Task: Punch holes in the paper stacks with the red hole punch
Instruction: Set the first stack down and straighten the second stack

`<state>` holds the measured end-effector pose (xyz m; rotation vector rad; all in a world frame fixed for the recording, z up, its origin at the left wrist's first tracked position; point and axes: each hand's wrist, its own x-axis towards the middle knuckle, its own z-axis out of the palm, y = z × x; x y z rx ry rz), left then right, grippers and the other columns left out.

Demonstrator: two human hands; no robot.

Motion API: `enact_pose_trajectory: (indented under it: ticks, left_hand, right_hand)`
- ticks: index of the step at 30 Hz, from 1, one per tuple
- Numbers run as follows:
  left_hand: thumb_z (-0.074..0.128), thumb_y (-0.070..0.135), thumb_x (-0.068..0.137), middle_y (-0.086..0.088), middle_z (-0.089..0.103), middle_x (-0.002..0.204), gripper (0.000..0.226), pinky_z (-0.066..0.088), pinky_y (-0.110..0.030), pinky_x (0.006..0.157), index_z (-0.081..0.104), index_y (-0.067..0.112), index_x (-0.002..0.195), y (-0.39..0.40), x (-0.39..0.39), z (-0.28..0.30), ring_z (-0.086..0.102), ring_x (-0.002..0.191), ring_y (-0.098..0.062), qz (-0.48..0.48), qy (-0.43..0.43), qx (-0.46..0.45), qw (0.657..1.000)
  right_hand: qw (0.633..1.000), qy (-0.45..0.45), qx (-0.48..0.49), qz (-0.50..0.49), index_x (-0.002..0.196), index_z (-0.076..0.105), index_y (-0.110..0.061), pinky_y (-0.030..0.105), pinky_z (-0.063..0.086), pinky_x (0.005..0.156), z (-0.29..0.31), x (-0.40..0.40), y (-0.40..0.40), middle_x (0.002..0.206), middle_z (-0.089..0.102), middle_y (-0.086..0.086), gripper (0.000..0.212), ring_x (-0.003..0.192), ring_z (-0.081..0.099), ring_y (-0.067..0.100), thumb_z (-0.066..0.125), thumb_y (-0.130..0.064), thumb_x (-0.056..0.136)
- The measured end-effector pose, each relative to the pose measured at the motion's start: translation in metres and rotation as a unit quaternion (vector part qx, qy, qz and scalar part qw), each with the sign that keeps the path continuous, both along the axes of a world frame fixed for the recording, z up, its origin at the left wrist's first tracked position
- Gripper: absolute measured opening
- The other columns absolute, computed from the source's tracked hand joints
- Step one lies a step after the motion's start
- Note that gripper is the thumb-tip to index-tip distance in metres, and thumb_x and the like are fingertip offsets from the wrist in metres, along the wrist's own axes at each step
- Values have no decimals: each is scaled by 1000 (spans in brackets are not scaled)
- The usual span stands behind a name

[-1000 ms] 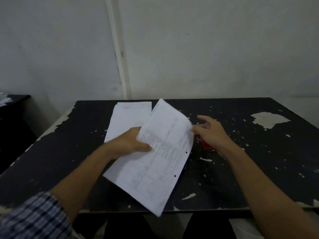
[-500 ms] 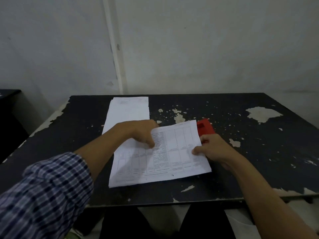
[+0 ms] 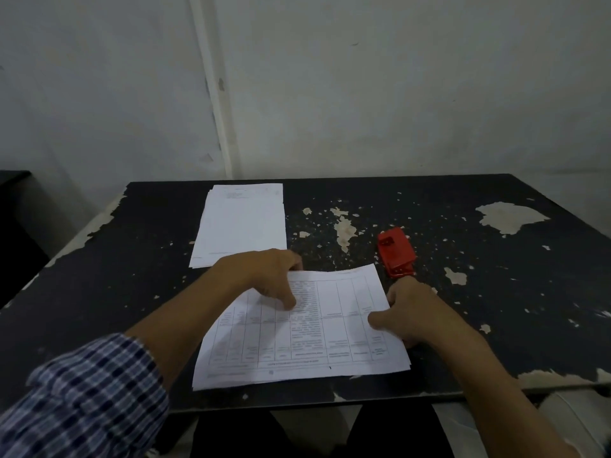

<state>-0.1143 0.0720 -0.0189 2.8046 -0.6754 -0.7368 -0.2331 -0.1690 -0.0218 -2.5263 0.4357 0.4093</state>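
Pressing down on the printed stack point(image 3: 302, 328) with curled fingertips, the left hand point(image 3: 267, 276) is seen at the sheet's upper left corner; the fingers are bent at the knuckles, the tips laid on the top sheet, nothing enclosed in the palm. Whether the far edge is pinched under the thumb cannot be told. A blue-and-white checked sleeve point(image 3: 89, 398) is worn on that arm, pushed back above the wrist.

The right hand point(image 3: 416, 312) is placed at the stack's right edge. Its thumb is laid over the top sheet and the other fingers are tucked beneath the edge, so the paper is pinched there. The forearm is bare.

The printed stack is lying flat near the front edge of the table point(image 3: 496, 325), table-ruled text uppermost, long side roughly parallel to that edge. Several sheets are visible at the lower margin, slightly fanned.

The red hole punch point(image 3: 396, 251) is set on the tabletop just beyond the right hand and close to the stack's upper right corner; contact with the paper cannot be made out. It is held by neither hand.

A second paper stack point(image 3: 239, 224) is lying farther back, to the left, its near edge partly hidden by the left hand. The black tabletop is marked by chipped pale patches. A pale wall point(image 3: 363, 94) is seen behind.
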Motion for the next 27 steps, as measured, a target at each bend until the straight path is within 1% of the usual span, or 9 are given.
enact_pose_trajectory:
  ticks: [4,7,9,12,15,19,22,23,27]
  left_hand:
    - [85,38,80,2,58,133,66,54,-36,101,54,27,137,5,5,5,60,116,-18,20,-20,-35,999]
    - [76,54,84,-4,55,141,59,50,-41,102,57,27,133,23,26,7,57,122,-25,170,-108,-125,971]
    - [63,72,85,-13,41,156,82,42,-56,110,45,22,148,44,46,6,44,139,-38,303,-183,-49,934]
    - [59,82,78,-22,24,165,113,30,-66,115,23,13,160,76,72,-3,27,148,-47,410,-131,-6,903]
    - [62,84,74,-24,22,165,124,28,-65,117,16,10,162,92,88,-14,24,150,-47,438,-108,-27,892]
    - [65,77,78,-25,24,165,120,30,-64,117,15,8,162,94,98,-17,26,150,-46,464,-122,-65,875]
    - [72,69,76,-25,31,160,117,35,-63,114,18,7,160,96,106,-18,33,146,-46,478,-122,-88,865]
    - [74,66,75,-25,36,158,116,39,-62,112,21,7,159,97,108,-19,38,143,-46,480,-121,-99,863]
    - [78,54,69,-19,52,142,105,53,-53,98,33,6,151,100,116,-19,54,127,-41,481,-121,-141,857]
  right_hand:
    - [995,1,-95,-13,95,58,-23,34,62,72,11,4,-6,91,67,-1,35,76,69,16,81,-46,84]
    - [995,-50,-84,-31,94,67,-21,37,61,77,27,18,-13,89,71,1,25,78,70,16,77,-43,88]
    - [993,-105,-41,-27,90,73,-19,32,59,71,35,31,-8,86,74,3,17,76,72,16,75,-36,92]
    - [983,-184,7,3,88,74,-19,30,59,61,39,57,14,85,76,6,13,76,74,21,71,-29,96]
    - [978,-184,92,38,96,73,-16,38,65,76,28,98,45,92,76,9,10,82,74,25,69,-25,98]
    - [975,-155,140,75,130,66,-5,34,53,92,11,157,88,120,70,7,37,109,67,24,65,-25,98]
    - [976,-124,164,71,94,63,-5,31,46,73,2,189,111,90,61,9,9,83,61,22,60,-13,99]
    - [977,-121,164,59,84,58,-7,30,46,68,1,199,117,83,57,7,13,76,57,20,59,-9,98]
    - [978,-116,168,49,114,63,2,35,57,85,-6,230,133,112,66,10,19,99,64,25,59,-4,97]
